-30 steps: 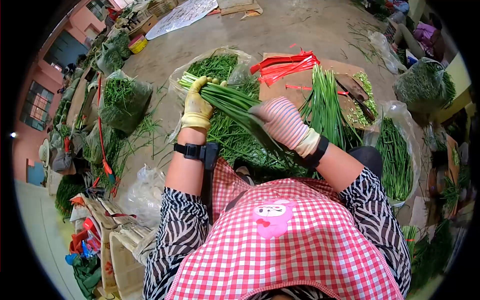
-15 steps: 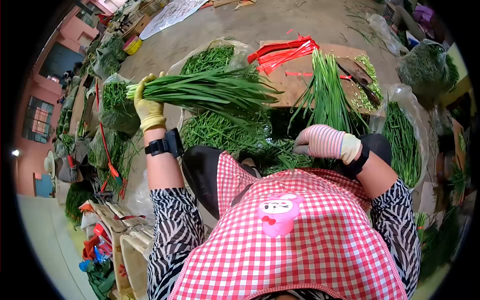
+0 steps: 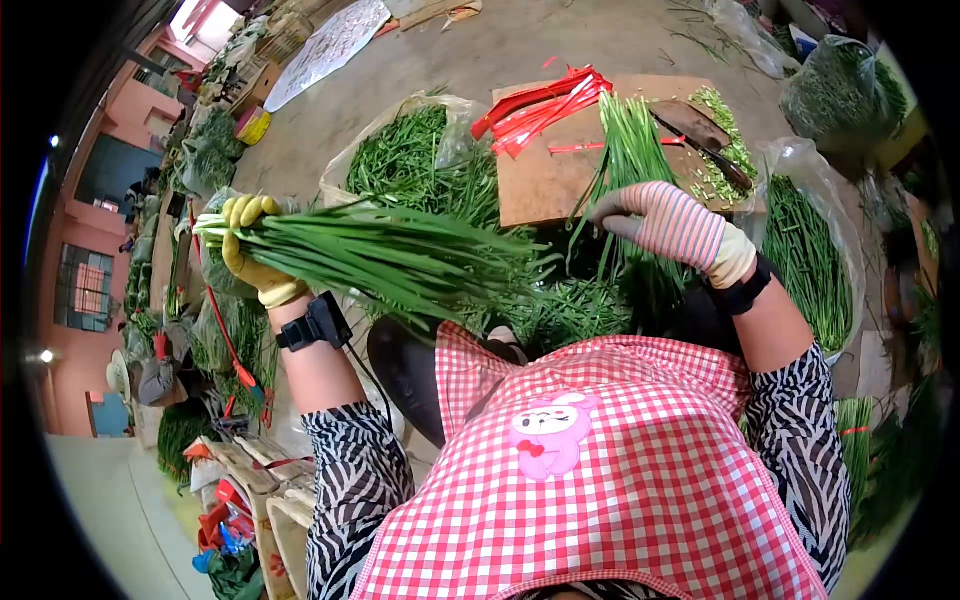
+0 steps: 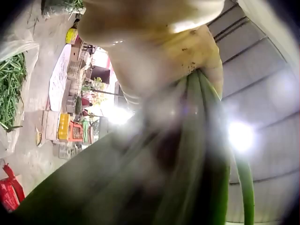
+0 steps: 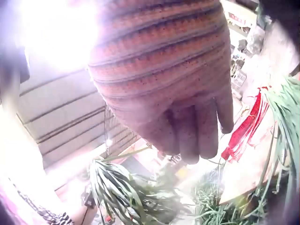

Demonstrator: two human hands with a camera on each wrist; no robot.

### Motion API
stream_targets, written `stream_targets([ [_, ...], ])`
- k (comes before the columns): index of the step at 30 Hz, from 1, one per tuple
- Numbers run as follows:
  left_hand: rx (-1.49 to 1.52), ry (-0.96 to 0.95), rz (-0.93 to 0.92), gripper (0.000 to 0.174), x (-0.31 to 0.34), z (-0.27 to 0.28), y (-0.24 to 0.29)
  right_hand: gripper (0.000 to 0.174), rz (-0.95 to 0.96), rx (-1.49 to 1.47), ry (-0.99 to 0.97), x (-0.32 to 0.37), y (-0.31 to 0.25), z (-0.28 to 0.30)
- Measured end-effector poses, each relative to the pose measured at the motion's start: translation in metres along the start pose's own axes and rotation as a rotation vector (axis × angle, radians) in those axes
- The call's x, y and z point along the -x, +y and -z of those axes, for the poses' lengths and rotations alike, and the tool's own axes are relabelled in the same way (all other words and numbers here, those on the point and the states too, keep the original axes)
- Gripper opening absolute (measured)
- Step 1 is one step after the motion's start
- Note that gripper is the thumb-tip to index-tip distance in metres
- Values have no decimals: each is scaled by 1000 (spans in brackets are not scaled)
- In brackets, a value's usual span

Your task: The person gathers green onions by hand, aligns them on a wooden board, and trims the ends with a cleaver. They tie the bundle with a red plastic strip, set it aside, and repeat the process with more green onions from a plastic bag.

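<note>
In the head view my left hand (image 3: 250,245), in a yellow glove, grips a bunch of long green stalks (image 3: 370,255) near its pale ends, the leaves trailing rightward. The left wrist view shows the glove (image 4: 159,47) curled round the stalks. My right hand (image 3: 665,225), in a striped glove, is held in front of a second bunch (image 3: 632,140) lying over the board's edge. In the right wrist view that hand's fingers (image 5: 190,136) hang loosely bent and hold nothing. Red strips (image 3: 545,105) lie on the board (image 3: 530,185) beside the second bunch.
A knife (image 3: 715,160) and chopped pale bits (image 3: 735,135) are on the board's right side. Behind the held bunch stands an open plastic bag of greens (image 3: 400,150); another bag (image 3: 805,250) is at the right. Loose greens (image 3: 570,315) lie below the board.
The left hand has moved left with its bunch, which now stretches out sideways. My right hand has left that bunch, dropped toward the apron, then risen to the second bunch.
</note>
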State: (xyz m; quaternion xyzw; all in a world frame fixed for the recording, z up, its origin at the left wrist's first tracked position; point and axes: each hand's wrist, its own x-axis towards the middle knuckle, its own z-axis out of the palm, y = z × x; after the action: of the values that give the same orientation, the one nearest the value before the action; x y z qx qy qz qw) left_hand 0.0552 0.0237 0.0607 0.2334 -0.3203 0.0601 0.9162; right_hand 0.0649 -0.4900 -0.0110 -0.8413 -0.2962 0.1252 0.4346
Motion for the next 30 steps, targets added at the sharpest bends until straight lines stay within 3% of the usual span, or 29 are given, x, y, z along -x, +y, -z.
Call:
stream_targets([
  [2,67,-53,57,28,-6,-13,-15,25,-41,-41,65,-3,-7,7],
  [3,72,-67,99,28,-10,-22,-23,28,-18,-203,113,-6,-11,8],
  [6,24,-82,213,29,-22,-48,-56,32,158,-238,271,-17,-41,15],
  [9,-176,35,361,34,-31,-82,-107,58,252,-477,265,-38,-73,-6],
  [11,-294,142,479,38,-36,-107,-147,83,247,-293,311,-57,-79,-43],
  [13,-429,313,534,30,-38,-116,-183,97,82,-203,307,-47,-107,-59],
  [14,-456,411,588,27,-40,-116,-200,99,-74,-355,234,-38,-127,-54],
  [15,-447,420,587,29,-41,-117,-216,100,-97,-442,317,-43,-112,-64],
  [16,-438,433,587,30,-44,-113,-240,73,-175,-341,411,-44,-92,-62],
  [17,-444,478,613,32,-47,-120,-254,61,-136,-338,394,-39,-88,-47],
  [18,-441,364,651,36,-51,-106,-268,49,-99,-336,374,-35,-81,-29],
  [20,-243,244,717,50,-60,-69,-302,35,-346,-490,328,-25,-60,1],
  [21,-376,69,670,59,-57,-31,-323,34,-340,-471,357,-26,-43,15],
  [23,-428,258,788,81,-57,-16,-341,31,-364,-397,392,-33,12,40],
  [24,-532,255,821,86,-54,3,-351,30,-398,-347,400,-39,35,49],
  [25,-620,307,812,78,-49,20,-363,33,-494,-230,389,-37,7,68],
  [26,-625,346,788,76,-46,18,-373,41,-491,-188,374,-52,62,68],
  [27,-631,383,762,74,-43,16,-383,43,-525,-103,363,-61,75,68],
  [29,-766,232,612,68,-44,6,-399,47,-540,56,389,-82,107,62],
  [30,-690,113,604,65,-43,18,-412,50,-521,131,427,-91,114,51],
])
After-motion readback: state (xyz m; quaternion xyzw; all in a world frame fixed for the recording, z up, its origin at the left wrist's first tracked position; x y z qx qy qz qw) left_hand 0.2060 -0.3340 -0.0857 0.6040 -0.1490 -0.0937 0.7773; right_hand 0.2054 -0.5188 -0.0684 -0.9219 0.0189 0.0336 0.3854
